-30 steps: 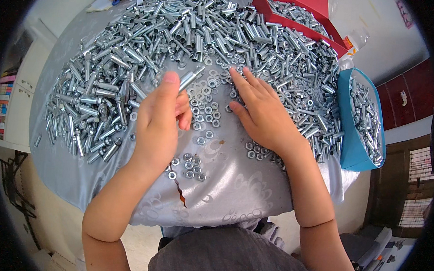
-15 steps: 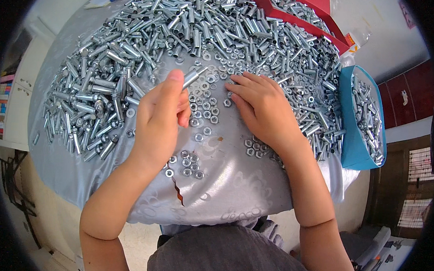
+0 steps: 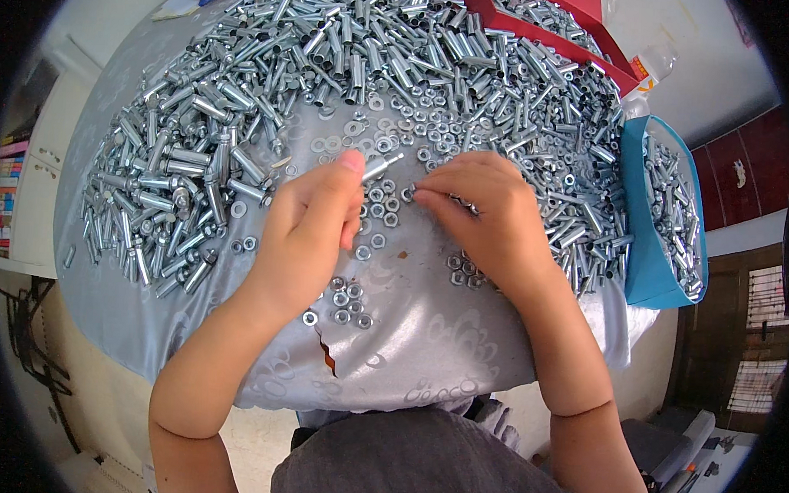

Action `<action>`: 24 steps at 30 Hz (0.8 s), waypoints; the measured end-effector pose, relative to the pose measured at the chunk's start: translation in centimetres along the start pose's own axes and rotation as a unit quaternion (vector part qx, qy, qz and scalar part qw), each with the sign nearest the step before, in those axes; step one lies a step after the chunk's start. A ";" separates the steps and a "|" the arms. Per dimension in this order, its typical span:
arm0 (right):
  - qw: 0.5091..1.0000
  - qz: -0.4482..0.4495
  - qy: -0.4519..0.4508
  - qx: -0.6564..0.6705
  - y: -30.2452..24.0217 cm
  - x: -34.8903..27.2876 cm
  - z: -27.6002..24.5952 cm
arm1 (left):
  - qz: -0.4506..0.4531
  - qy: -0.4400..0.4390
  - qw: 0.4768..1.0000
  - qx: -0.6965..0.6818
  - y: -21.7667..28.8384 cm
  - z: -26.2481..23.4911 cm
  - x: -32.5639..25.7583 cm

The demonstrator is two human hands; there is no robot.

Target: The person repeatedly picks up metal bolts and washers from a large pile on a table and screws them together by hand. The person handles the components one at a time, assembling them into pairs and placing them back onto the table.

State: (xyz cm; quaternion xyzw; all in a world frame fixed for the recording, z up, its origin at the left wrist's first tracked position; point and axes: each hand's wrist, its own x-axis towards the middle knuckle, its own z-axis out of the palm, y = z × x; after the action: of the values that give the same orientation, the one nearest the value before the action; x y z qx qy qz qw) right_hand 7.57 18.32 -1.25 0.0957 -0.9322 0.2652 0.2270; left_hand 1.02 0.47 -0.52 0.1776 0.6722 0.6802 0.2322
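Note:
My left hand (image 3: 313, 218) is closed round a silver expansion bolt (image 3: 381, 167), whose narrow threaded end points to the upper right. Opposite it, my right hand (image 3: 487, 211) pinches a hex nut (image 3: 408, 193) between thumb and forefinger, a little short of the bolt's tip. Several loose nuts (image 3: 377, 210) lie on the cloth between the hands. Flat washers (image 3: 332, 144) are scattered just beyond my left hand. Part of a nut group (image 3: 463, 268) shows beside my right wrist, and another nut cluster (image 3: 349, 302) lies nearer me.
A big heap of metal sleeves and bolts (image 3: 358, 45) covers the table's far side. Finished-looking bolts with sleeves (image 3: 184, 165) lie at left. A red box (image 3: 584, 53) and a blue box (image 3: 642, 255) hold more parts at right. The grey tablecloth (image 3: 409, 334) has a tear (image 3: 326, 355) near me.
My left hand has moved slightly right and nearer me with the bolt. My right hand, earlier spread over the nuts, has drawn its fingers together on one nut.

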 end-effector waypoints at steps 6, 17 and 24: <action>0.865 0.253 0.040 0.432 -2.2 0.0 -0.9 | -0.050 -0.087 0.995 -0.007 -0.4 -0.3 -0.1; 0.765 0.303 0.006 0.568 -1.4 -0.1 -1.6 | -0.039 -0.198 0.979 0.017 0.5 -0.2 -0.9; 0.708 0.286 -0.095 0.639 -1.1 -0.5 -1.0 | -0.047 -0.252 0.967 -0.007 1.2 -0.3 -1.9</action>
State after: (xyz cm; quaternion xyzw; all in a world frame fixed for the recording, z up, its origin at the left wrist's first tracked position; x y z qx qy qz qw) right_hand 8.71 18.00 -0.26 -0.0291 -0.5393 0.8391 -0.0647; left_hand 2.39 -0.81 0.85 0.3097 0.5950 0.6062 0.4273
